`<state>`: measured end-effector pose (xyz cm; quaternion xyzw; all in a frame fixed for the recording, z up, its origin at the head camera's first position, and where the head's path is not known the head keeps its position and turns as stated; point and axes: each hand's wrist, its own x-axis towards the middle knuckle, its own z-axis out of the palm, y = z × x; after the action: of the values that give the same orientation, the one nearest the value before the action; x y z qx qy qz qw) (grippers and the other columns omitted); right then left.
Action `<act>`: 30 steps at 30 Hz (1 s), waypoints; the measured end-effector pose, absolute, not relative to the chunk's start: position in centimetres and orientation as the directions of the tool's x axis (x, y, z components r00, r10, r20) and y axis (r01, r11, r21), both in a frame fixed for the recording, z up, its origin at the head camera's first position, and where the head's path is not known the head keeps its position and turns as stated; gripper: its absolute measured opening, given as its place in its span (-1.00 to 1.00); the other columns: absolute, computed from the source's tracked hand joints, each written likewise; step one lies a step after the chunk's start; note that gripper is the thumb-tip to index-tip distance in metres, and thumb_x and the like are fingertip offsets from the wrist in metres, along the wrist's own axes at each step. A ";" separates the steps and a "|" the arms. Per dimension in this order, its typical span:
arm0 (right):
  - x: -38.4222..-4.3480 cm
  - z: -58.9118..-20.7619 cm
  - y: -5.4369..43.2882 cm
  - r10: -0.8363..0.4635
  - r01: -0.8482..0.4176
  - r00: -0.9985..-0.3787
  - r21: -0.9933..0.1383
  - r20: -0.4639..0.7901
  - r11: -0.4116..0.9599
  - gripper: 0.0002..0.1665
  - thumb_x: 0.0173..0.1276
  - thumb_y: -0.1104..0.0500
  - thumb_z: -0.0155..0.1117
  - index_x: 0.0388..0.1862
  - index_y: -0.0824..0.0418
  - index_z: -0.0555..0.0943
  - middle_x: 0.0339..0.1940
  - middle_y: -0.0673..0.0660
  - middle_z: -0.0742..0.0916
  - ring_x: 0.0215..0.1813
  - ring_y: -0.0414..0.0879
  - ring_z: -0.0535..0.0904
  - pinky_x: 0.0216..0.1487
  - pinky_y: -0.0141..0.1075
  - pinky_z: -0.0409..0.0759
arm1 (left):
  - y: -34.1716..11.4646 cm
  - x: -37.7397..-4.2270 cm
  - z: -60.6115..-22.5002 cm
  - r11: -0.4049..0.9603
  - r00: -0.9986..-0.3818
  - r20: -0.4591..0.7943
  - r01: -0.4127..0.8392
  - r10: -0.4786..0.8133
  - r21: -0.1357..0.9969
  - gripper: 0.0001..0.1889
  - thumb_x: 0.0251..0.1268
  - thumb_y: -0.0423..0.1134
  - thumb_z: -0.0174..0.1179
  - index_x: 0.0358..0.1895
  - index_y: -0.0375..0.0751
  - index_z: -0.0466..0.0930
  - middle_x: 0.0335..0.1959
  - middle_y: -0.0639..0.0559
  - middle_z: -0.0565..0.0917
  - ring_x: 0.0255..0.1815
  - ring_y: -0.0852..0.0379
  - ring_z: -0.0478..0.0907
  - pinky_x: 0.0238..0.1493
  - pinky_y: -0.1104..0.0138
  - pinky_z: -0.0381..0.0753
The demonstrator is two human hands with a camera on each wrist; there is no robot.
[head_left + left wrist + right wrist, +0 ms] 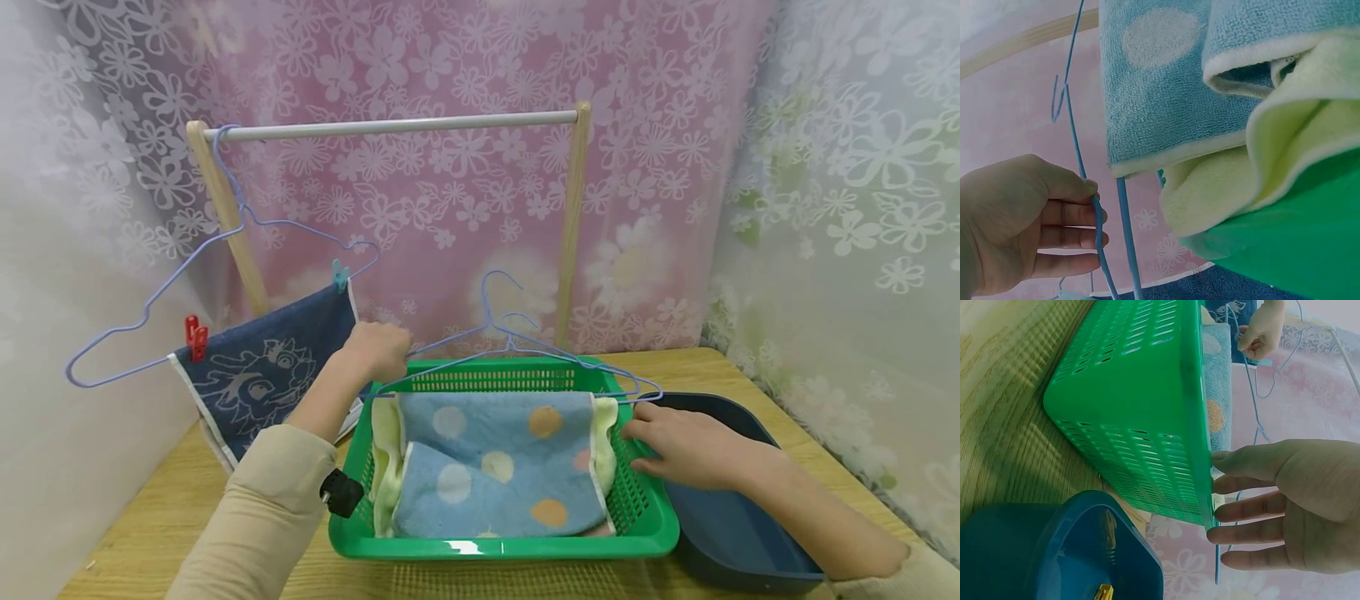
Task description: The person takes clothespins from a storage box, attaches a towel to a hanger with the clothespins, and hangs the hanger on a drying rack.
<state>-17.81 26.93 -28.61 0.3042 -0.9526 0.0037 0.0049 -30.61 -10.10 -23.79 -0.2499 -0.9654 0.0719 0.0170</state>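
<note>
My left hand [378,350] pinches the sloping wire of a blue hanger [1075,134] between thumb and fingertips. Over the green basket [498,547], blue wire hanger outlines overlap, with two hooks showing. A light blue towel [498,437] with white and orange dots hangs over a straight hanger bar [1125,219] and drapes into the basket. Pale yellow cloth [386,475] shows at the towel's sides. At the basket's right rim is my right hand [1272,506], fingers extended and slightly spread, close to the hanger's right end.
A rack with a pale rail [397,126] stands behind. From its left end hangs another blue hanger [180,267], with a navy towel [262,367] clipped by red and teal pegs. A dark blue tub [731,517] sits right of the basket on the wooden table [142,521].
</note>
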 end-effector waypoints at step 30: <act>-18.2 -28.4 27.2 -0.587 -0.588 -0.807 0.004 0.060 0.809 -0.68 0.21 0.04 0.30 -0.10 0.14 0.56 -0.28 -0.09 0.44 -0.41 -0.35 0.31 -0.45 -0.39 0.35 | -11.4 -29.4 -23.7 0.820 -0.784 0.255 0.500 0.566 -0.280 -0.83 0.35 -0.30 -0.06 -0.17 -0.23 0.52 -0.78 0.07 0.31 -0.77 0.16 0.22 -0.73 0.35 0.17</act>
<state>-18.25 27.19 -28.38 0.3089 -0.9506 0.0073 0.0294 -29.36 -11.43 -23.74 -0.2836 -0.9393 0.0989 0.1658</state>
